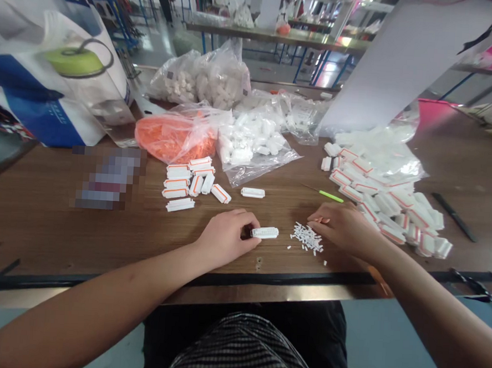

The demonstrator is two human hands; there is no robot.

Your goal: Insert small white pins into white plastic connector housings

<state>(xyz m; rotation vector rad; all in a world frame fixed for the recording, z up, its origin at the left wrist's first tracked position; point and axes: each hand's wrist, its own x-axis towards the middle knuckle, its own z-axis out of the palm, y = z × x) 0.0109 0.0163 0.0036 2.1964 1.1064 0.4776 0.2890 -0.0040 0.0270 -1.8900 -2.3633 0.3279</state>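
Observation:
My left hand point(229, 234) grips one end of a white plastic connector housing point(267, 233) between thumb and fingers, its row of small holes facing up. At the edge of a loose pile of tiny white plugs point(308, 238) is my right hand point(338, 227), its thumb and fingertips pinched together. Whatever is between those fingertips is too small to make out. A single white housing point(252, 193) lies just beyond my left hand. Beyond my right hand rests a pick with a green handle point(331, 196).
White housings with orange seals point(177, 183) lie at left, and a larger heap of them point(390, 201) at right beside a black pen-like tool point(454, 217). Behind stand bags of orange parts point(176, 135) and white parts point(253, 134). A green-lidded bottle point(76, 62) is far left.

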